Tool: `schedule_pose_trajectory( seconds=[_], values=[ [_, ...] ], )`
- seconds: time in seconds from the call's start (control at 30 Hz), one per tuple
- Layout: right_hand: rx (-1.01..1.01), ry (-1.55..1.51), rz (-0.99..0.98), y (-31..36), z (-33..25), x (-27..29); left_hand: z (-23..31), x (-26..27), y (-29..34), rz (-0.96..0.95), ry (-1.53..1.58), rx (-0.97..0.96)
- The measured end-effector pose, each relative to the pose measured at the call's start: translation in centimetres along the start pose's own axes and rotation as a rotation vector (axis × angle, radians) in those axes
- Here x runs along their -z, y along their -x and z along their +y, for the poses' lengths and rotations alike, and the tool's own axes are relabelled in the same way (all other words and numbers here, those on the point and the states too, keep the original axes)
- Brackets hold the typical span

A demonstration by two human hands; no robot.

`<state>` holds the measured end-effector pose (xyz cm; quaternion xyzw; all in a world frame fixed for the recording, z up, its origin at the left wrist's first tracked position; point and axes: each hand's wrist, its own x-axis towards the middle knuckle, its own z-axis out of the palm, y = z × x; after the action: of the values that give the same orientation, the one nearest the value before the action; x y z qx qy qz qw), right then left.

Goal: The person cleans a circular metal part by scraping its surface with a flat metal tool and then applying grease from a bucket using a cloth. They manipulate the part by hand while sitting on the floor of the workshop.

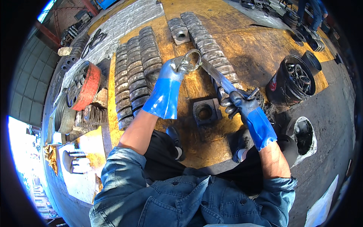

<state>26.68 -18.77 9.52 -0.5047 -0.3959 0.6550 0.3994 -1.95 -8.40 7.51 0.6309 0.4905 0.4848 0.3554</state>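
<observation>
A ring (193,60) is gripped by the left hand (174,70) above the board (249,49); a bar (215,75) is clasped by the right hand (239,101). Many plates (141,64) are already stacked in rows; one block (205,111) lies apart.

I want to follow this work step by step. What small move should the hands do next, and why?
Probably lower the metal ring toward the square block with the round hole. The left hand holds the ring up in the air, the right hand grips a tool reaching to it, and the block lies just below, between both hands.
</observation>
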Motion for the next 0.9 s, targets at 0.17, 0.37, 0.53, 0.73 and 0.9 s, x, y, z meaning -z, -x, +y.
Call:
schedule_pose_trajectory(
  seconds=[0.17, 0.37, 0.53, 0.73, 0.9],
  values=[
    [-0.012, -0.115, 0.036, 0.0, 0.5, -0.3, -0.9, -0.7, 0.5, 0.085, 0.040, -0.107],
    [0.028, -0.126, 0.110, -0.2, 0.1, 0.5, -1.4, -0.5, -0.3, 0.045, 0.080, -0.100],
    [-0.003, -0.052, 0.047, 0.8, -2.4, 1.5, 0.1, 0.5, -0.3, -0.039, -0.047, -0.059],
    [-0.035, -0.010, 0.014, 1.3, -3.2, 2.5, -1.2, 2.0, -1.0, -0.101, 0.012, -0.070],
    [-0.074, -0.079, -0.078, 1.4, -3.6, 3.3, -0.4, 3.5, -1.2, -0.207, 0.014, -0.138]
  ],
)
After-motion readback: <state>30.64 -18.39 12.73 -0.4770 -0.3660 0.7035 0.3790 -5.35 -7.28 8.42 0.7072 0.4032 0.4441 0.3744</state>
